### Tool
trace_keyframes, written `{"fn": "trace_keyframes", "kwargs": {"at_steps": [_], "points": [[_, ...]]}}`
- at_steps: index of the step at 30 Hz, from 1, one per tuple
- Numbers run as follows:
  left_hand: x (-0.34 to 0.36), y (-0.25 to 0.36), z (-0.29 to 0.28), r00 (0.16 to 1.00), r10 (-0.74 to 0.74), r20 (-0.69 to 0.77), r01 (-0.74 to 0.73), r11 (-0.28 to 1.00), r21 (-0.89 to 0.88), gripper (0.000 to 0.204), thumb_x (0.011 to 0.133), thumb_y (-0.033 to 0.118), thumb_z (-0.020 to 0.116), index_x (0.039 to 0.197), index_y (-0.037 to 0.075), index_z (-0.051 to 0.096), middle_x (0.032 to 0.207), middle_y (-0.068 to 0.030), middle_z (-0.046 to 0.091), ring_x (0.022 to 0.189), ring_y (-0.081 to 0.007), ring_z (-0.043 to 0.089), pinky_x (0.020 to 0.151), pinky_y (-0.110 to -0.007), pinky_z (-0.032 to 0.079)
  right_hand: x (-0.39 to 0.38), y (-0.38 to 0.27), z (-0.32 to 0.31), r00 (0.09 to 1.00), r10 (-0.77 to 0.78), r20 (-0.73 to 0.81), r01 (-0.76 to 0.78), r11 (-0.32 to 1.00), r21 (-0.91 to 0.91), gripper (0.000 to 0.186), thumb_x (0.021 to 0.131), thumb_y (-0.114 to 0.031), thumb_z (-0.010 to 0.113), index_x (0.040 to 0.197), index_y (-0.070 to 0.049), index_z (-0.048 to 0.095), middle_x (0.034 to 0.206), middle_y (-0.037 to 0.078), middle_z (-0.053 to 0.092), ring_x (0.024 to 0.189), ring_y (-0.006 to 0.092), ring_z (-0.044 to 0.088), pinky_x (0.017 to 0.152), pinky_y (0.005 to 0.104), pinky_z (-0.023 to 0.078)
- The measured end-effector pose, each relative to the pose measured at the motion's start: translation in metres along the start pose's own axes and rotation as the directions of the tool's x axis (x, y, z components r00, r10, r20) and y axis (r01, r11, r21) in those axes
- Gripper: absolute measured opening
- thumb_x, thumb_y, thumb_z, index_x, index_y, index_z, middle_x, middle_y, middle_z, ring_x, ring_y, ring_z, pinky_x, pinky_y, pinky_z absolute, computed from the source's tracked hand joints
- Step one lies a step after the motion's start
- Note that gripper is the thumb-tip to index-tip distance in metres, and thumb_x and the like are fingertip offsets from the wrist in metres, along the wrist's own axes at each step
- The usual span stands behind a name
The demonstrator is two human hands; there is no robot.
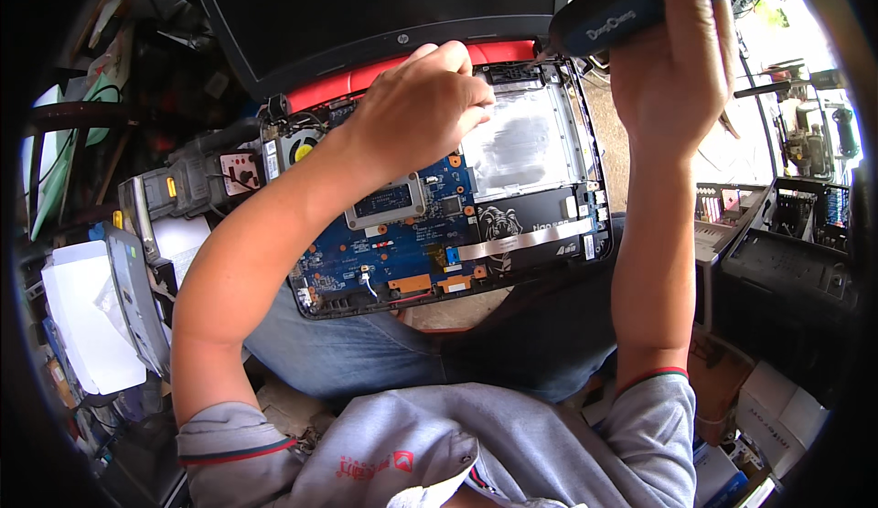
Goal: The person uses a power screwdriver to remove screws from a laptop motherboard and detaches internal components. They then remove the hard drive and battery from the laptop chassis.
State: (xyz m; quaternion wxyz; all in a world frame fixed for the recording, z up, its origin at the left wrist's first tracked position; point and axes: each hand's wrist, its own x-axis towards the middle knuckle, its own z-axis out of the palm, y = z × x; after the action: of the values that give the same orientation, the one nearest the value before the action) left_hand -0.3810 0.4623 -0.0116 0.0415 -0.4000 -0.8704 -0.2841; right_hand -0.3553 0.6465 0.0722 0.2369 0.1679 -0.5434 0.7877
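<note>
From here: stripped laptop (444,220) sits over the person's thighs (357,348), screen (384,0) up. Right hand's (672,78) fingers are clamped round a dark power driver (608,23) near the hinge; left hand (416,106) is curled over the base's top half, can't tell if its fingers pinch anything. Probably light, flexy; hold the black rim (530,278). Blue board (343,261), white ribbon cable (526,239): fragile, I'd guess.

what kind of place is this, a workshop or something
Probably a small, cluttered electronics repair shop: an opened laptop shows its blue circuit board, the right hand holds a dark power tool, and cartons and equipment crowd around.
</note>
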Motion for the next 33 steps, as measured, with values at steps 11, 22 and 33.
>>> {"fn": "trace_keyframes", "kwargs": {"at_steps": [11,22,33], "points": [[0.000,-0.016,-0.045,0.955,-0.254,0.156,0.263,0.964,-0.046,0.016,0.088,0.013,0.071,0.097,0.001,0.074,0.085,-0.0073,0.063,0.073,-0.0161,0.059,0.068,-0.030,0.050,-0.016,-0.025,-0.021,0.965,0.256,-0.061,-0.210,0.611,-0.763,0.031,0.101,-0.031,0.066,0.108,-0.001,0.060,0.084,0.006,0.064,0.070,0.0121,0.060,0.061,0.0253,0.047],[0.000,-0.017,-0.037,0.981,-0.148,0.130,0.150,0.989,-0.012,0.016,0.086,0.008,0.074,0.100,0.000,0.076,0.084,-0.0079,0.063,0.071,-0.0171,0.062,0.065,-0.030,0.049,-0.054,-0.024,-0.040,0.700,0.653,0.288,0.135,0.275,-0.952,0.047,0.082,-0.017,0.077,0.123,-0.003,0.058,0.101,0.020,0.066,0.097,0.0399,0.066,0.083,0.0469,0.053],[0.004,-0.008,-0.037,0.958,-0.267,0.104,0.269,0.963,-0.001,0.016,0.085,0.016,0.076,0.092,0.001,0.075,0.085,-0.0086,0.066,0.074,-0.0207,0.066,0.068,-0.033,0.052,-0.066,0.000,-0.041,0.799,0.587,0.132,0.142,0.030,-0.989,0.042,0.086,-0.017,0.075,0.118,0.000,0.054,0.097,0.019,0.064,0.092,0.0374,0.067,0.078,0.0454,0.055]]}}
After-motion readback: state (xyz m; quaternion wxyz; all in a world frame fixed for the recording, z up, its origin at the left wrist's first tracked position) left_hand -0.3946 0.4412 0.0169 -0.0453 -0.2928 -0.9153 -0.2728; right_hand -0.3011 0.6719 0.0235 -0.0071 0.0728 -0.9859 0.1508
